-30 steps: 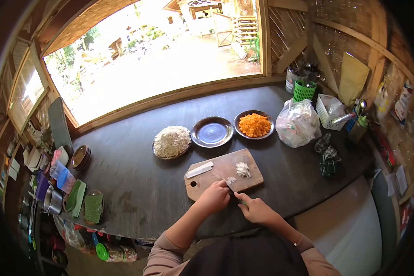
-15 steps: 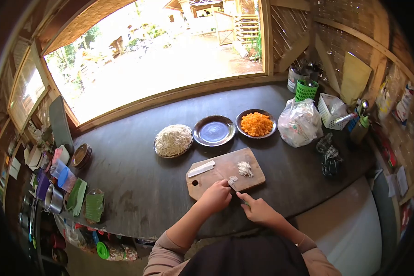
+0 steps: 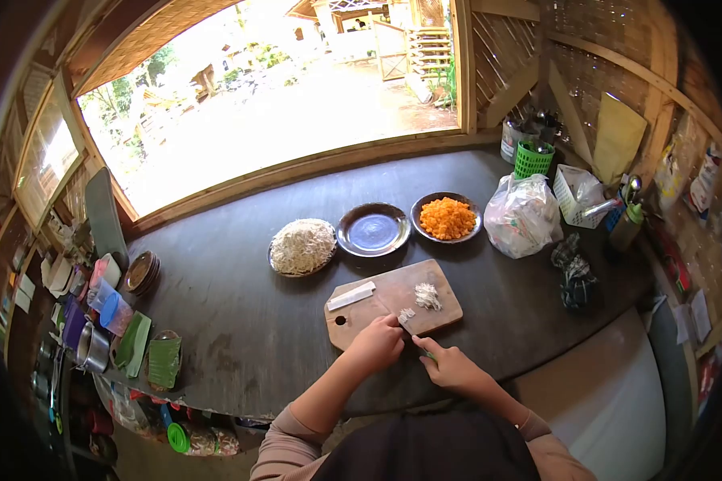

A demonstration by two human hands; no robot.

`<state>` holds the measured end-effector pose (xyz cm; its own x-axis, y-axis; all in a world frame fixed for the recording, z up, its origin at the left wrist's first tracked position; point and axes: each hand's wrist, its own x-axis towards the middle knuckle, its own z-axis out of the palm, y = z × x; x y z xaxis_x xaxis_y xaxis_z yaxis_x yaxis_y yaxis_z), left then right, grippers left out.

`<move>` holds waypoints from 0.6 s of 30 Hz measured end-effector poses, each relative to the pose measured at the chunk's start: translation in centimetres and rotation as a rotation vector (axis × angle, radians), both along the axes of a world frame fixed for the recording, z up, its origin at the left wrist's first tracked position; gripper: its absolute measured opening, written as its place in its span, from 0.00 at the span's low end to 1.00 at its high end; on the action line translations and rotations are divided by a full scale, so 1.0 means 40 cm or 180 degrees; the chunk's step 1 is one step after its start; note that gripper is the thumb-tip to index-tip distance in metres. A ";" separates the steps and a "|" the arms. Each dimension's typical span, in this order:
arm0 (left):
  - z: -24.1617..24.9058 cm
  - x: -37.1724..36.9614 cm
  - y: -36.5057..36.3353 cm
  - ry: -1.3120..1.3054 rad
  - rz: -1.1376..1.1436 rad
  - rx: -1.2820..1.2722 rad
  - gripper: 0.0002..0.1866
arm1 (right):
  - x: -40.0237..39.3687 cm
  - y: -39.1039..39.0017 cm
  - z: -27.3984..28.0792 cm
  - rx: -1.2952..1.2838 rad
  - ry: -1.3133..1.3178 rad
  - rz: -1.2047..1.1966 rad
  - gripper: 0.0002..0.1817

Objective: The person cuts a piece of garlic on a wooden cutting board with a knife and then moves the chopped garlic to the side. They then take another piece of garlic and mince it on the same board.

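Observation:
On the wooden cutting board (image 3: 393, 293), my left hand (image 3: 379, 343) is closed with its fingertips down beside the knife blade; whatever it pinches is hidden under the fingers. My right hand (image 3: 452, 368) grips the green handle of a knife (image 3: 403, 322), whose blade rests on the board close to my left fingertips. Small white chopped bits (image 3: 407, 314) lie right by the blade. Farther right on the board sits a larger heap of white slivers (image 3: 427, 297). A flat white strip (image 3: 351, 294) lies at the board's upper left.
Behind the board stand a plate of pale shreds (image 3: 303, 245), a bare dark plate (image 3: 374, 229) and a plate of chopped orange food (image 3: 448, 218). A full plastic bag (image 3: 523, 215) and a dark cloth (image 3: 573, 271) are at right. Cups, a pot (image 3: 94, 347) and leaves line the left.

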<state>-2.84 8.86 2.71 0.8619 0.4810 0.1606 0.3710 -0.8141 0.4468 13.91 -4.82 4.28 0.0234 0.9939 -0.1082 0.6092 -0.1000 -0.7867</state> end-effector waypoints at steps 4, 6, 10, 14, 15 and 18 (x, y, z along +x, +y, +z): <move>-0.003 -0.005 0.006 0.0006 0.0027 -0.0024 0.10 | 0.015 -0.011 0.010 0.0009 0.0096 0.0017 0.23; 0.003 -0.004 0.005 0.0035 0.0035 -0.0029 0.10 | 0.029 -0.023 -0.005 0.0173 0.0154 0.0126 0.24; 0.014 -0.004 -0.003 0.0057 0.0024 -0.0025 0.10 | 0.038 -0.028 0.014 -0.0124 0.0201 0.0124 0.24; 0.017 -0.005 0.002 0.0024 -0.0046 -0.0068 0.10 | 0.007 0.005 0.013 -0.0162 -0.0028 0.0044 0.24; 0.015 -0.003 0.001 0.0020 -0.0058 -0.0076 0.10 | -0.001 0.010 0.018 -0.0196 -0.0140 -0.0010 0.24; 0.022 -0.003 -0.001 -0.0199 -0.0050 -0.0113 0.09 | 0.003 0.019 0.003 0.0086 0.0052 0.0057 0.24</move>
